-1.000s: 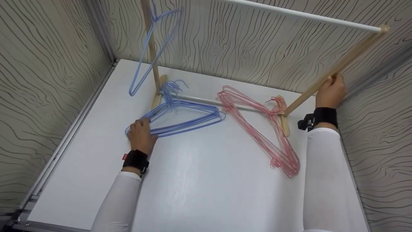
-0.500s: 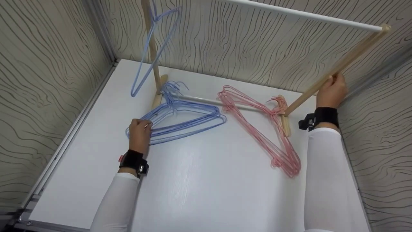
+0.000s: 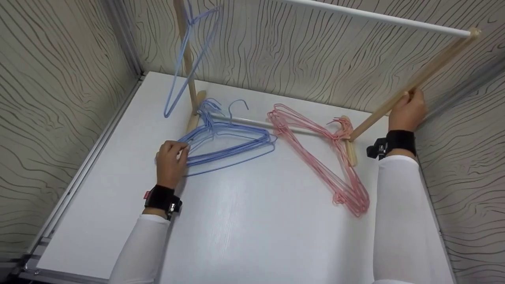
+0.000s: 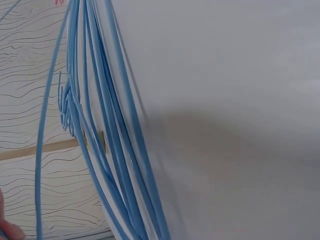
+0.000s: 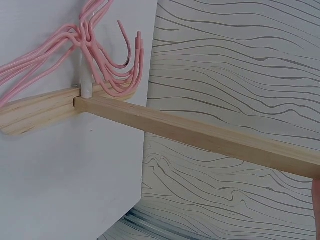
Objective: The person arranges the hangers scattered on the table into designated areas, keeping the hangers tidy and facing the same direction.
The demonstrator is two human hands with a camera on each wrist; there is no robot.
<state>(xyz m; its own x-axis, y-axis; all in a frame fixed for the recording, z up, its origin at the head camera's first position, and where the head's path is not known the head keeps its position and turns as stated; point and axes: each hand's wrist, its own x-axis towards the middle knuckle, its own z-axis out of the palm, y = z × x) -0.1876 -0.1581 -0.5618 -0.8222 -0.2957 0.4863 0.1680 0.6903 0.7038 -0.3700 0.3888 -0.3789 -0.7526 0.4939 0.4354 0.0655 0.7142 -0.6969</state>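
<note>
Rising around the scene, pale walls printed with wavy dark wood-grain lines (image 3: 252,51) back a smooth, glossy white counter (image 3: 252,228). Across its far part stands a rack: a straight-edged, pale-grained wooden right post (image 3: 438,65) slanting at two o'clock, a matching wooden left post (image 3: 192,92) at eleven, a round white upper rod (image 3: 375,16) between twelve and two, and a thinner white lower rod (image 3: 252,123) near the centre. White fabric sleeves (image 3: 138,252) reach in from seven and four o'clock. A bundle of slim, glossy pink wire hangers (image 3: 317,170), triangular with curled hooks, lies toward four o'clock, necks across the lower rod. Toward nine o'clock lies a flat stack of smooth blue wire hangers (image 3: 232,150), while a single blue triangular hanger (image 3: 195,67) hangs at eleven.

Between eight and nine o'clock, the left hand (image 3: 170,163) has its fingers bent, pinching one blue wire hanger (image 3: 232,165) whose hook stands apart from the stack. Between two and three, the right hand (image 3: 408,110) has its fingers wrapped round the wooden right post. Smallest are the matte black wristbands (image 3: 159,197).
</note>
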